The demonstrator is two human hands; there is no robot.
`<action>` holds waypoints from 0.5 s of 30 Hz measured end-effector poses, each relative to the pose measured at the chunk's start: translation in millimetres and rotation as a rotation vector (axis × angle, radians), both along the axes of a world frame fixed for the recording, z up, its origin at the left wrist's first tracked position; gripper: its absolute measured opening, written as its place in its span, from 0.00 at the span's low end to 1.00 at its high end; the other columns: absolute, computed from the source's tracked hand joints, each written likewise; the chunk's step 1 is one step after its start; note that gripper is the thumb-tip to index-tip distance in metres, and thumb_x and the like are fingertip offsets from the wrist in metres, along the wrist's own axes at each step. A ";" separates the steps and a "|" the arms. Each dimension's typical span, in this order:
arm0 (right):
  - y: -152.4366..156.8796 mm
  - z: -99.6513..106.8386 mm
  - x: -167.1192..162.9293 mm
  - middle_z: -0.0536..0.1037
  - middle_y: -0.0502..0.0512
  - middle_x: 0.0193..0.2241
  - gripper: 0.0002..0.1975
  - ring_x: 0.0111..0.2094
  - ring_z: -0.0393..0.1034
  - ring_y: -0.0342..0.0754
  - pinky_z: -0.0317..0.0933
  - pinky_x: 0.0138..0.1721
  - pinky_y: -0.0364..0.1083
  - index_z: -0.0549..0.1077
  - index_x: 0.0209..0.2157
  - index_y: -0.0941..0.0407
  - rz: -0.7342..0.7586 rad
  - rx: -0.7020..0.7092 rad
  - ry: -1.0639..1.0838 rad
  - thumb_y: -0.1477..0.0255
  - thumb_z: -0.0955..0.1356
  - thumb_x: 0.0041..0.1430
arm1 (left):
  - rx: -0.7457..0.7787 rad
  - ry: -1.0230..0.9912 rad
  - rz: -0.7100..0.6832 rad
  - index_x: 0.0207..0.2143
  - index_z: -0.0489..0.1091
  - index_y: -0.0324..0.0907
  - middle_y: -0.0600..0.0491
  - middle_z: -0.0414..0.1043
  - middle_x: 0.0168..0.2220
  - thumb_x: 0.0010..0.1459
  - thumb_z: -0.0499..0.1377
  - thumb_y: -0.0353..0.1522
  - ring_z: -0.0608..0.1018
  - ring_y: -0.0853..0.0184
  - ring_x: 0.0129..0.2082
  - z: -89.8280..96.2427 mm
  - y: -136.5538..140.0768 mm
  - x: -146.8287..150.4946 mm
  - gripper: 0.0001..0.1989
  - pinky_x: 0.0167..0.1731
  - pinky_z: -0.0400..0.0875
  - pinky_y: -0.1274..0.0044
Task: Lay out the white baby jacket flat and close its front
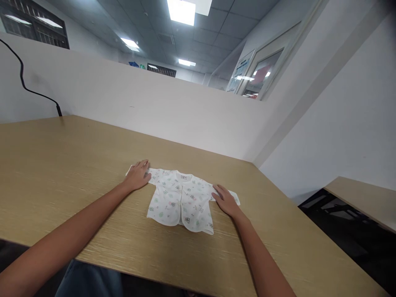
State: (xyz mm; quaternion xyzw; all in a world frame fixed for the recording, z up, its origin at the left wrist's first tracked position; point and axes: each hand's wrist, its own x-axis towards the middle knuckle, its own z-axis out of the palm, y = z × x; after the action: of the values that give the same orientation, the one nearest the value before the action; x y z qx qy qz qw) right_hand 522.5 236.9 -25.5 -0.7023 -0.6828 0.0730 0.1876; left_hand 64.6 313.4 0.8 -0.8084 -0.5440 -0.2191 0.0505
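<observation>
A small white baby shirt [181, 201] with a pale printed pattern lies spread flat on the wooden table [62, 165], front side up, sleeves stretched out to both sides. My left hand [138, 175] rests flat on the shirt's left sleeve, fingers together. My right hand [225, 200] lies flat on the right sleeve, whose tip shows just beyond my fingers. Neither hand grips the cloth; both press down on it with open palms.
A white partition wall [139, 99] runs along the table's far edge. A black cable [31, 90] hangs down the wall at the far left. To the right is a gap with a dark floor [346, 227] and a second table [368, 198].
</observation>
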 end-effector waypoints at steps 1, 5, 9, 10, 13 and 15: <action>0.0 0.2 -0.1 0.60 0.61 0.68 0.31 0.69 0.52 0.55 0.44 0.71 0.55 0.66 0.65 0.57 -0.001 -0.004 0.001 0.56 0.60 0.67 | -0.004 0.001 0.005 0.64 0.61 0.39 0.39 0.57 0.69 0.64 0.49 0.39 0.64 0.48 0.65 -0.7 0.3 0.0 0.28 0.58 0.63 0.55; -0.3 0.7 -0.5 0.60 0.62 0.68 0.31 0.69 0.52 0.55 0.44 0.71 0.54 0.66 0.65 0.58 -0.001 -0.007 0.005 0.56 0.60 0.67 | -0.006 0.017 0.012 0.65 0.59 0.37 0.39 0.56 0.69 0.65 0.48 0.39 0.63 0.48 0.65 -1.8 0.6 0.2 0.29 0.60 0.61 0.56; 0.6 -0.7 1.0 0.60 0.62 0.68 0.31 0.70 0.52 0.55 0.44 0.71 0.54 0.66 0.65 0.57 -0.001 -0.005 0.008 0.56 0.60 0.67 | 0.002 0.036 0.017 0.62 0.63 0.38 0.39 0.58 0.68 0.64 0.49 0.39 0.64 0.47 0.64 -1.0 0.2 0.6 0.27 0.58 0.62 0.55; 1.0 -1.2 1.5 0.60 0.62 0.68 0.31 0.70 0.52 0.55 0.45 0.71 0.55 0.67 0.65 0.57 -0.002 -0.005 0.008 0.56 0.60 0.67 | -0.002 0.039 0.020 0.61 0.64 0.39 0.39 0.59 0.68 0.64 0.49 0.39 0.64 0.47 0.64 -0.7 0.1 0.7 0.26 0.57 0.63 0.55; 1.8 -2.2 2.5 0.60 0.62 0.68 0.31 0.69 0.52 0.55 0.45 0.70 0.55 0.67 0.65 0.57 -0.002 -0.002 0.009 0.56 0.60 0.67 | -0.010 0.039 0.024 0.60 0.65 0.42 0.40 0.60 0.66 0.64 0.50 0.40 0.65 0.48 0.63 0.0 -0.3 0.9 0.25 0.57 0.63 0.56; 1.6 -2.0 2.4 0.60 0.61 0.68 0.30 0.69 0.53 0.55 0.45 0.70 0.56 0.67 0.65 0.56 0.000 0.000 0.010 0.56 0.60 0.67 | -0.008 0.031 0.020 0.59 0.66 0.42 0.40 0.61 0.66 0.64 0.50 0.39 0.65 0.48 0.62 0.3 -0.8 1.1 0.24 0.57 0.63 0.55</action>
State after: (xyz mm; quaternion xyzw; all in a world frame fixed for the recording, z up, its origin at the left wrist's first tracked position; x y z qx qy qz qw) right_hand 524.9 238.5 -27.5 -0.7020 -0.6818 0.0766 0.1909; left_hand 65.7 312.7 1.1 -0.8065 -0.5520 -0.2038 0.0580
